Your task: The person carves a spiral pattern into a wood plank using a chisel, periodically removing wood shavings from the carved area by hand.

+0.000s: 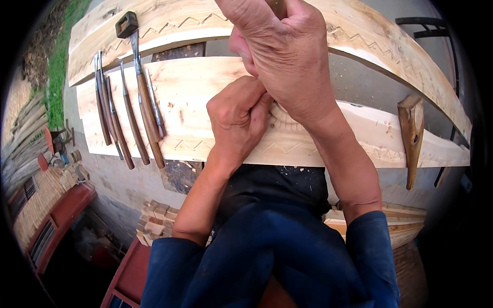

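Note:
Above a pale wooden board (190, 102), my right hand (292, 56) is closed around a wooden-handled tool (277, 7). Only the end of its handle shows at the top; its working end is hidden. My left hand (239, 115) forms a fist just below and to the left, close against the right hand. What lies inside that fist cannot be seen. Between my wrists, a rounded carved pattern (283, 119) with fine ridges shows partly on the board. A zigzag line is cut along the board's near edge.
Several wooden-handled chisels (129, 115) lie side by side on the board's left, near a tool with a square black head (127, 24). A wooden mallet (411, 138) rests at the right. A second zigzag-carved board (179, 25) lies beyond. Small wood blocks (156, 220) are stacked lower left.

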The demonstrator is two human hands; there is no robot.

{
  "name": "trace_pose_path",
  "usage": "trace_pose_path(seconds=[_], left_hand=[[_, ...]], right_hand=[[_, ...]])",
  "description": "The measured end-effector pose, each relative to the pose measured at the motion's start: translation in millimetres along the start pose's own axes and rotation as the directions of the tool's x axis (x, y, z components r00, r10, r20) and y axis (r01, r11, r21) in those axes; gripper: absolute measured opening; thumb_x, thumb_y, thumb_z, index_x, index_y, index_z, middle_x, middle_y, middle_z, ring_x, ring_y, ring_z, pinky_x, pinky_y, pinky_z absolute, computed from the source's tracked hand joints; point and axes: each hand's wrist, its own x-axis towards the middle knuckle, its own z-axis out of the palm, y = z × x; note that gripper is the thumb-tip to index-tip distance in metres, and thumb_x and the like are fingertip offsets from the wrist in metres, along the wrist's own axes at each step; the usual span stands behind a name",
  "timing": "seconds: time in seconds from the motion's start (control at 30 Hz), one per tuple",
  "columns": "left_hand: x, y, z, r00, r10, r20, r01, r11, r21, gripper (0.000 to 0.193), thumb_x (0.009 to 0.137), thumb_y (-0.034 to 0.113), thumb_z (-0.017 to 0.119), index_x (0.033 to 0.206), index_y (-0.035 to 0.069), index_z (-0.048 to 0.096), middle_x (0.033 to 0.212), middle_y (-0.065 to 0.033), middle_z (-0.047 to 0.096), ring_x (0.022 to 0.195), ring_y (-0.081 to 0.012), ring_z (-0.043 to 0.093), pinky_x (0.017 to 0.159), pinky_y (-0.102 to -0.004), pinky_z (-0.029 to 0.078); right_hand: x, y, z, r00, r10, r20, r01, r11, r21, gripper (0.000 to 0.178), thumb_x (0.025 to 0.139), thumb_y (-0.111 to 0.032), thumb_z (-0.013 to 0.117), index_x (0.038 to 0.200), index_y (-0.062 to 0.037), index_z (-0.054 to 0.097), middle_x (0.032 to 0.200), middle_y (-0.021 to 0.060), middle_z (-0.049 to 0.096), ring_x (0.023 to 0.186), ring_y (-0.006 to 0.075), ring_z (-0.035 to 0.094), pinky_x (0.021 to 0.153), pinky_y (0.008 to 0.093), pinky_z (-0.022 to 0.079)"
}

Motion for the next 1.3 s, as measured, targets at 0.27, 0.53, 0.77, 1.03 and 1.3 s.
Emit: trace_pose_path(seconds=[0.27,0.53,0.77,1.03,1.3], left_hand=[[3.1,0.7,6.7,0.998,0.057,-0.031,-0.056,0.998,0.009,0.016,0.085,-0.008,0.078,0.099,0.000,0.079,0.080,-0.0153,0.070,0.071,-0.0347,0.069,0.065,-0.0413,0.055],[0.2,-3.3,3.7,0.996,0.085,-0.040,-0.085,0.996,0.013,0.020,0.080,-0.006,0.080,0.099,0.002,0.078,0.085,-0.0153,0.071,0.073,-0.0347,0.070,0.064,-0.0427,0.054],[-14.8,22.9,-0.2,0.947,0.314,-0.062,-0.306,0.945,0.113,0.016,0.083,0.008,0.088,0.093,0.005,0.076,0.085,-0.0071,0.070,0.066,-0.0264,0.066,0.057,-0.0390,0.050],[-62.1,45.6,1.5,0.921,0.371,0.117,-0.387,0.901,0.194,0.032,0.087,0.021,0.094,0.112,0.007,0.081,0.069,-0.0005,0.059,0.054,-0.0189,0.053,0.050,-0.0344,0.037],[-35.0,18.3,-3.2,0.957,0.218,0.193,-0.288,0.802,0.523,0.038,0.086,0.021,0.093,0.121,0.010,0.084,0.067,-0.0017,0.054,0.054,-0.0209,0.049,0.051,-0.0377,0.038]], right_hand=[[-10.6,-29.5,-3.1,0.999,0.048,-0.002,-0.048,0.999,0.002,0.031,0.110,-0.026,0.078,0.093,-0.0023,0.066,0.073,-0.0051,0.057,0.066,0.0018,0.050,0.058,0.0227,0.040],[-11.2,-31.8,12.6,0.987,0.116,-0.114,-0.121,0.992,-0.036,0.042,0.113,-0.035,0.070,0.085,-0.0055,0.059,0.065,0.0009,0.056,0.053,0.0052,0.043,0.048,0.0248,0.035],[-66.9,-67.5,2.4,0.994,-0.001,-0.113,-0.023,0.979,-0.205,0.045,0.106,-0.042,0.079,0.089,-0.0076,0.056,0.065,-0.0027,0.052,0.054,0.0034,0.043,0.049,0.0225,0.032],[-174.9,-74.8,-50.7,0.928,-0.272,-0.253,0.251,0.961,-0.114,0.039,0.102,-0.025,0.080,0.084,-0.0106,0.049,0.064,0.0036,0.062,0.044,0.0078,0.046,0.041,0.0256,0.033],[-176.6,-58.6,-68.7,0.877,-0.480,-0.012,0.475,0.871,-0.124,0.042,0.110,-0.036,0.074,0.092,-0.0068,0.050,0.068,0.0062,0.064,0.041,0.0097,0.049,0.037,0.0254,0.033]])
